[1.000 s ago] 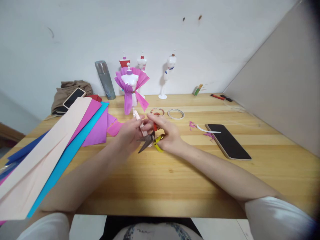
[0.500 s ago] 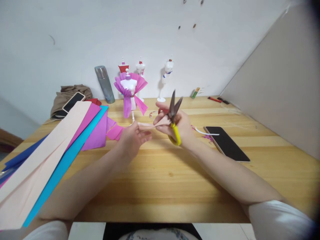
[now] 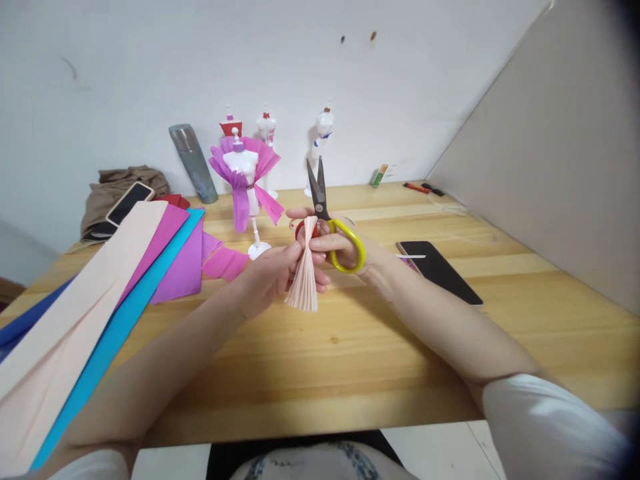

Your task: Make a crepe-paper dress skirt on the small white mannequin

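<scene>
1. Over the tabletop (image 3: 334, 373), left hand (image 3: 273, 275) pinches the pleated pink paper (image 3: 304, 290); right hand (image 3: 344, 245) grips it too, plus scissors (image 3: 321, 208).
2. Loosen either grip and those pleats could probably fan out, tbh.

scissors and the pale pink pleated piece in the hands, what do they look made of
Scissors: the blades look like dark grey metal, thin and tapering; the yellow handle loop is probably smooth plastic, going by its even, bright colour. Pale pink pleated piece: seems thin, matte paper, perhaps crepe, since narrow folds fan out in distinct lines; thin fabric can't be ruled out.
</scene>
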The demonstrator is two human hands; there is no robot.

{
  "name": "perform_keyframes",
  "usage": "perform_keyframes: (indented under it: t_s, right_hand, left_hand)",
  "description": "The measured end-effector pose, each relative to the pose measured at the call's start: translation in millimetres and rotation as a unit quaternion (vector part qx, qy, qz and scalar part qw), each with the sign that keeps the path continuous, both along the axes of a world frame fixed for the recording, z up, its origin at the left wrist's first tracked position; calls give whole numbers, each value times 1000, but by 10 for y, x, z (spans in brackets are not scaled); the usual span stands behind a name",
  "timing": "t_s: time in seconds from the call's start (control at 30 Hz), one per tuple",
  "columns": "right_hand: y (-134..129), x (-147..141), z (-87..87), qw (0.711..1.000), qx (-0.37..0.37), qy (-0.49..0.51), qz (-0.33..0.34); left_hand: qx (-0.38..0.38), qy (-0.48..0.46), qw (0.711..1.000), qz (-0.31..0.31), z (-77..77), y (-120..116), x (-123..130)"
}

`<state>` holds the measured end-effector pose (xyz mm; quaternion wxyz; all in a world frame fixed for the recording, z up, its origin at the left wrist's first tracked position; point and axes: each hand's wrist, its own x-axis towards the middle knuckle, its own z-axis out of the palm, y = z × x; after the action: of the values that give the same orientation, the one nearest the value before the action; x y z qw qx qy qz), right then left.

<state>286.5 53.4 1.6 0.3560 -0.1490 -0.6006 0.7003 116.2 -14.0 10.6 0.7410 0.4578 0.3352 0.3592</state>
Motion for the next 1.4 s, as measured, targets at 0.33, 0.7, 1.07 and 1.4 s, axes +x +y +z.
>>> perform_keyframes:
  t_s: [0.33, 0.7, 1.07, 1.4]
  right_hand:
    - [-53, -13, 47, 999, -30, -9, -19]
    - [-42, -48, 14, 999, -20, -1, -40]
    - [-91, -107, 52, 978, 24, -13, -205]
    - [-75, -109, 56, 970, 65, -12, -234]
  left_hand:
    - [-2, 1, 999, 46, 4, -45, 44]
    - [93, 62, 987, 117, -59, 23, 40]
    - [125, 100, 972, 171, -144, 26, 114]
    - [148, 78, 966, 197, -213, 65, 118]
